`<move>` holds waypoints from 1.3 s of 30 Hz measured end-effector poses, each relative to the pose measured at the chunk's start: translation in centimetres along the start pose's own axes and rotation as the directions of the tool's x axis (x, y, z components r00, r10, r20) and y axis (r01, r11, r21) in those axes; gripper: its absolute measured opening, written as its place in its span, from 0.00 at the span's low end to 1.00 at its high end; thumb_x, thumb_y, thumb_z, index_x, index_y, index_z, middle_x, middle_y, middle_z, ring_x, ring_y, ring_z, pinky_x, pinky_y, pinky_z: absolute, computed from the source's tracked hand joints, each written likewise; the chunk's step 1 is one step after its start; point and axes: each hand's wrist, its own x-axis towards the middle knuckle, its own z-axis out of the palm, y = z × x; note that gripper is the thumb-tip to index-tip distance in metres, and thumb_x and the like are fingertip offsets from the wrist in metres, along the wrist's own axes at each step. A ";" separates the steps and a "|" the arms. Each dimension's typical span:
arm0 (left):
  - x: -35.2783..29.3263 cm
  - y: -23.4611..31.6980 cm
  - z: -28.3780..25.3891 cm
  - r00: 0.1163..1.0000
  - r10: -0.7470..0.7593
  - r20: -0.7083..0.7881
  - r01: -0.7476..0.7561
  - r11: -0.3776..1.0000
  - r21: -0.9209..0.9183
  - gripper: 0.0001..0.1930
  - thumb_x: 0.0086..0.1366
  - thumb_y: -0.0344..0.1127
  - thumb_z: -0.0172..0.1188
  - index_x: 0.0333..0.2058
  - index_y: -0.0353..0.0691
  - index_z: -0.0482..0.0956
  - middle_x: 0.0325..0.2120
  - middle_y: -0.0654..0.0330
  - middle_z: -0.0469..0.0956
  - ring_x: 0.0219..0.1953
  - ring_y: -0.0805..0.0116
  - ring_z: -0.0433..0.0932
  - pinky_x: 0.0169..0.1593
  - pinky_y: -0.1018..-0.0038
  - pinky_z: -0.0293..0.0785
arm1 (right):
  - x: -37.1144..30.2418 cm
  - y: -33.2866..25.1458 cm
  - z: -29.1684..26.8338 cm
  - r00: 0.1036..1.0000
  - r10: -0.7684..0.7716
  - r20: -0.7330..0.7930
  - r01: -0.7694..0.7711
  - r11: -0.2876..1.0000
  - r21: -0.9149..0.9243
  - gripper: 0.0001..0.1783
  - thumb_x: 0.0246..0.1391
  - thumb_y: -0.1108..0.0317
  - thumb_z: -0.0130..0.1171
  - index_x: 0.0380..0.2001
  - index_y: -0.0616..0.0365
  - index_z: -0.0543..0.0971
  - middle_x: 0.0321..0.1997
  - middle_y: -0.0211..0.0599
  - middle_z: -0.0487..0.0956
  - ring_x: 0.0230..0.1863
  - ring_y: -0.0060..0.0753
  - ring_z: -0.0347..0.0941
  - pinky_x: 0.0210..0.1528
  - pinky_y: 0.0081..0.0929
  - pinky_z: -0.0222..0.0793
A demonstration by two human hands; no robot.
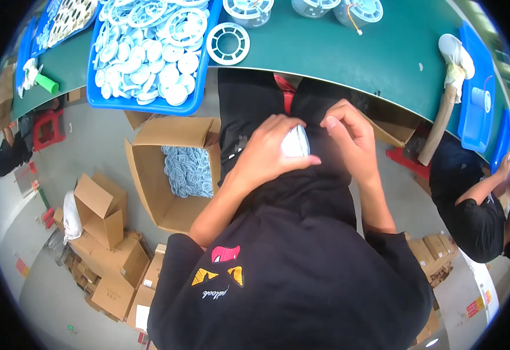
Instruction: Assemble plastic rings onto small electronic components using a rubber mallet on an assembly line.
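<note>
Pale rounded piece [293,142]: one, held above the lap on the wearer's side of the green tabletop [325,67]. Entries from left to right.

Green cylindrical item [47,84]: one, lying near the tabletop's edge at far left.

Blue tray [141,109]: one, heaped with pale blue discs [144,73] and spoked rings; its near end juts past the tabletop edge, so the left elbow is best kept clear of it.

Open carton [147,175]: one, standing below the tray, left of the lap; contents, many blue-grey rings [188,172].

Loose spoked ring [228,60]: one, flat on the tabletop just beside the tray.

Left hand [266,149]: fingers bent around the far side of the pale rounded piece, thumb on the near side, gripping it. Recommended hold: light, even pressure at the sides, since a thin wall could flex; thumb clear of the exposed face.

Right hand [354,137]: raised beside the piece, apart from it, fingers curled in toward the thumb. Whether anything small is pinched there cannot be told from this angle. Recommended: a steady wrist and a square approach to the exposed face, as a slanted push could tip the piece.

Round housing [364,10]: one, on the tabletop, with coloured wires trailing; best left undisturbed by the right forearm.
</note>
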 end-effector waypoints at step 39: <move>12.7 9.0 4.4 0.762 0.517 -0.390 -0.531 0.844 0.081 0.27 0.60 0.28 0.72 0.58 0.35 0.75 0.53 0.47 0.77 0.56 0.46 0.76 0.60 0.58 0.74 | 1.9 -8.4 -12.3 0.846 -0.418 -0.332 0.165 0.796 -0.582 0.34 0.53 0.71 0.75 0.63 0.64 0.75 0.56 0.43 0.75 0.54 0.39 0.78 0.49 0.32 0.79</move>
